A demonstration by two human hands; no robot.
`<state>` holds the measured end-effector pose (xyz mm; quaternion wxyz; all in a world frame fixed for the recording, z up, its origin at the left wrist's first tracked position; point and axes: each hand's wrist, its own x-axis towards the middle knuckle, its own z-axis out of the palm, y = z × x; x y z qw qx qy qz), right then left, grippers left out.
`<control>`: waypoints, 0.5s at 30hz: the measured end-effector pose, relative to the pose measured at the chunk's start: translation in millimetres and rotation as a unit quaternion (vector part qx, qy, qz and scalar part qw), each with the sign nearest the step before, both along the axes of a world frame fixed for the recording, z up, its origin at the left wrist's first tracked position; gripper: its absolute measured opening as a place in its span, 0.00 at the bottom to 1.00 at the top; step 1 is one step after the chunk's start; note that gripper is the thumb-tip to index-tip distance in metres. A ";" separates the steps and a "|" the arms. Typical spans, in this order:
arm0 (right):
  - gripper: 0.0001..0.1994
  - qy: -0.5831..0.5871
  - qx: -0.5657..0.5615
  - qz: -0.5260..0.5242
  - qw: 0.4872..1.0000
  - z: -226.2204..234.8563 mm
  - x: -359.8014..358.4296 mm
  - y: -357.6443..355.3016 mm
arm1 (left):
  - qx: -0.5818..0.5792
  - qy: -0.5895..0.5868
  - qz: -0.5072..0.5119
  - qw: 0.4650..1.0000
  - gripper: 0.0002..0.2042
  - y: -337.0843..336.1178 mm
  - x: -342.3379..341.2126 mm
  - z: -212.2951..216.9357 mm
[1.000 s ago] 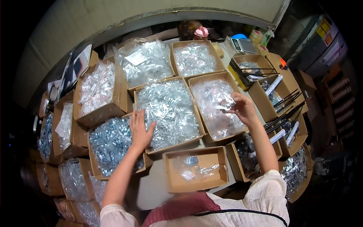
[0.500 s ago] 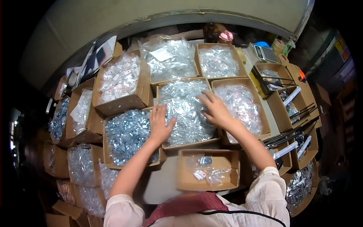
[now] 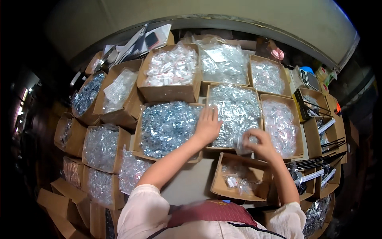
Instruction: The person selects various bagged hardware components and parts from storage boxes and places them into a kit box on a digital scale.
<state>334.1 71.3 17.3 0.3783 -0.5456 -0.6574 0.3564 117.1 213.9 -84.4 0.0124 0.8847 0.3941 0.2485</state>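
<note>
My right hand (image 3: 260, 144) is closed in a pinch on a small clear plastic packet (image 3: 239, 145), over the near edge of a cardboard box filled with shiny clear packets (image 3: 232, 109). What lies inside the held packet is too blurred to tell. My left hand (image 3: 208, 126) lies open, fingers stretched forward, across the edge between that box and the box of bluish metallic packets (image 3: 169, 127). Just below my right hand stands a shallow small carton (image 3: 238, 192), tilted a little, with a few packets inside, among them a white one (image 3: 231, 182).
Boxes of white packets (image 3: 171, 65), clear bags (image 3: 225, 65) and pinkish packets (image 3: 278, 123) surround the middle. At the right are open cartons with black rods (image 3: 332, 144) and a digital scale (image 3: 310, 79). More filled boxes (image 3: 101, 143) stack at the left. A wall bounds the back.
The view has shifted, so the boxes sit further right. My right hand has come back towards me from the clear packets and now grips one. The small carton has tilted.
</note>
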 end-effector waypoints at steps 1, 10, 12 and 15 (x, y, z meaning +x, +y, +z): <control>0.08 -0.055 0.032 0.032 0.998 9.1 -6.4 -14.7 | -0.007 0.026 -0.024 0.999 0.28 -1.6 -5.5 6.2; 0.07 0.140 -0.089 -0.241 0.956 -1.3 14.8 -156.8 | 0.013 0.077 0.053 0.996 0.16 25.1 -76.7 43.0; 0.06 0.153 -0.085 -0.272 0.946 -1.1 8.7 -182.1 | 0.005 0.078 0.019 0.997 0.13 27.3 -72.5 53.7; 0.06 0.179 -0.082 -0.292 0.936 -5.0 -5.7 -222.3 | 0.013 0.015 -0.043 0.999 0.09 19.6 -78.8 66.1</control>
